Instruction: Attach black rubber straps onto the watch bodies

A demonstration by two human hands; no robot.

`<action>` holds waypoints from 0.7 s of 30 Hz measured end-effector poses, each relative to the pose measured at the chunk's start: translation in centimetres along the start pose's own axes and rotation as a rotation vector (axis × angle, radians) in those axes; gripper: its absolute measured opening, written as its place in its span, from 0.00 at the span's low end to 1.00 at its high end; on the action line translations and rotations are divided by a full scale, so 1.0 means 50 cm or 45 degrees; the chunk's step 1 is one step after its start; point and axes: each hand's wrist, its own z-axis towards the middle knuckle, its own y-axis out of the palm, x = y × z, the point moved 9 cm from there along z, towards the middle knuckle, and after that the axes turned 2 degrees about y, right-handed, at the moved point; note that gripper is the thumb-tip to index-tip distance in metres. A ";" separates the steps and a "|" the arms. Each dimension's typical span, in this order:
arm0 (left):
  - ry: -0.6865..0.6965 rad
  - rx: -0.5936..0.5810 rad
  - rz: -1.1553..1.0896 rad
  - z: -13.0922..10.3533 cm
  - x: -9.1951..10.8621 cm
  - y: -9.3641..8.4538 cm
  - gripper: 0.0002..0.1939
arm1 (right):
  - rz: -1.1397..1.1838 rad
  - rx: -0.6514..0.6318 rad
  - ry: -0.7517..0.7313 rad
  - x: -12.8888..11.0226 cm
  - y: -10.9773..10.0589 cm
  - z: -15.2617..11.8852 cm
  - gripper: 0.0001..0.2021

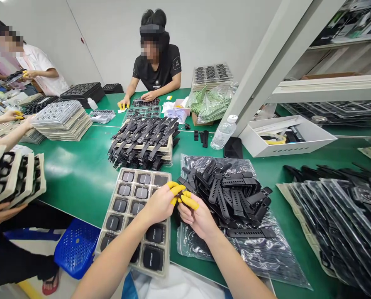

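My left hand (164, 202) and my right hand (194, 211) meet in the middle, with yellow finger cots on the fingertips. Both pinch a small dark piece (179, 194), mostly covered by the fingers; I cannot make out its kind. Under my left hand and forearm lies a clear plastic tray (132, 222) of square compartments, many holding black square watch cases (142, 192). Just right of my right hand, loose black watch straps (232, 191) are heaped on a clear plastic bag (266, 257).
Beyond the tray stands a stack of trays draped with black straps (145, 139). A water bottle (224, 133), a phone (233, 148) and a white box (289, 137) are farther right. Stacked trays of watches (335, 220) flank the right. Co-workers sit opposite and left; a blue stool (76, 249) is below.
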 end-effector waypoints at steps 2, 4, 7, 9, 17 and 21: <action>0.026 -0.041 -0.050 -0.001 0.007 -0.001 0.26 | 0.027 0.007 -0.014 0.000 0.002 -0.001 0.22; 0.042 -0.070 -0.109 -0.002 0.013 -0.003 0.25 | 0.039 0.016 -0.018 0.001 0.003 -0.002 0.22; 0.046 -0.077 -0.064 -0.003 0.017 -0.007 0.24 | 0.005 0.037 -0.011 0.003 0.001 -0.002 0.24; 0.043 -0.094 0.073 -0.002 0.017 -0.004 0.23 | -0.044 0.057 0.018 0.006 -0.004 -0.002 0.25; 0.052 -0.213 0.216 0.001 0.027 0.003 0.20 | -0.149 0.067 0.099 0.011 -0.016 -0.005 0.25; 0.033 -0.176 0.071 0.001 0.026 -0.002 0.22 | -0.127 0.095 0.075 0.012 -0.023 -0.008 0.25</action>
